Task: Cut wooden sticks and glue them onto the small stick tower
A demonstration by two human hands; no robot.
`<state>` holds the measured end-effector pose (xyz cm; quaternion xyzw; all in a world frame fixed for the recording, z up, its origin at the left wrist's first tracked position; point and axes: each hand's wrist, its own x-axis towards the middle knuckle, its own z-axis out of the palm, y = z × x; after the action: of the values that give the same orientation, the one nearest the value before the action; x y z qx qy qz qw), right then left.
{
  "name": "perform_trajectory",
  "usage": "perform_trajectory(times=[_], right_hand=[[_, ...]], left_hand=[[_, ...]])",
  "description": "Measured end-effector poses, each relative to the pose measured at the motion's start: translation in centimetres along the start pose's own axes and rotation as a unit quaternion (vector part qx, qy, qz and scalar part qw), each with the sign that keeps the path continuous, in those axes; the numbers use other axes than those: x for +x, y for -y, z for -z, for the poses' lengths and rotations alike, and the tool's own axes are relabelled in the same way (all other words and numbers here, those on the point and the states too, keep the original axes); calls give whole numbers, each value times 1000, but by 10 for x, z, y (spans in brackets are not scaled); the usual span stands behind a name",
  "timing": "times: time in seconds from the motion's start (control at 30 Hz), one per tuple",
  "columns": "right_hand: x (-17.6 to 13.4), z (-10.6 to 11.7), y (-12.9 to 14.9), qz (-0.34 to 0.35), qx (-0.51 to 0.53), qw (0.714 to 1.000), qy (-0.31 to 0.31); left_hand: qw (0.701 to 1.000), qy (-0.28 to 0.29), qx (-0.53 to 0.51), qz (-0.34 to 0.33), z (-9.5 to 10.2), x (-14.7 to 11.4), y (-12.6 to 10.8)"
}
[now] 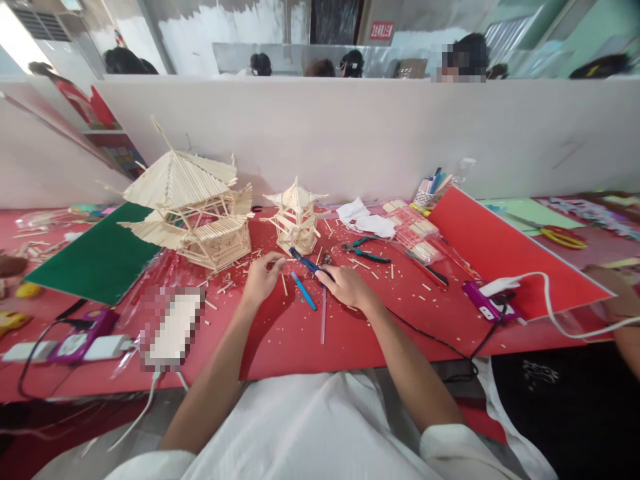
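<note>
My right hand (345,285) is closed round a dark blue hot glue gun (306,261), its nozzle pointing up and left towards a small wooden-stick pavilion (296,223). A translucent glue stick (323,320) shows below that hand. My left hand (263,280) is just left of the nozzle, thumb and fingers bent in a pinch; what lies between the fingertips is too small to make out. On the red table between my hands lies a blue pen-like stick (304,291). Behind my left hand stands a larger stick pavilion (195,207) with a slatted roof.
Green-handled pliers (367,250), a white cloth (365,217) and packs of sticks (415,230) lie to the right. Wood scraps litter the red table (280,347). Purple power strips (487,303) and cables sit at both sides. A white partition (325,133) stands behind.
</note>
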<state>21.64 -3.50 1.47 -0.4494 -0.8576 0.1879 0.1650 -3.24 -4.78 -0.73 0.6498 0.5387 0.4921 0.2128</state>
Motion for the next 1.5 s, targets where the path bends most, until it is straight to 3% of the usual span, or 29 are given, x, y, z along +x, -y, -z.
perform_trajectory(times=[0.27,0.5,0.7,0.87,1.07,1.33,1.43,1.5], right_hand=[[-2,1,4,23,60,998,-4],[-2,5,5,3,120,993,-16],[-2,5,3,13,174,984,-23],[-1,3,0,11,193,981,-30],[0,2,0,-1,186,981,-59],[0,2,2,-2,177,981,-72],[1,1,0,-18,242,969,-48],[0,3,-2,-48,348,936,15]], left_hand=[[995,70,65,-1,-5,1,13],[998,66,24,-1,-4,2,19],[995,76,60,1,-4,-1,20],[999,38,7,3,-5,-2,14],[992,-5,-115,53,-11,0,11],[987,-58,-144,51,-3,4,3],[983,-59,-167,56,-2,3,-1],[981,-53,-177,64,-3,3,-2]])
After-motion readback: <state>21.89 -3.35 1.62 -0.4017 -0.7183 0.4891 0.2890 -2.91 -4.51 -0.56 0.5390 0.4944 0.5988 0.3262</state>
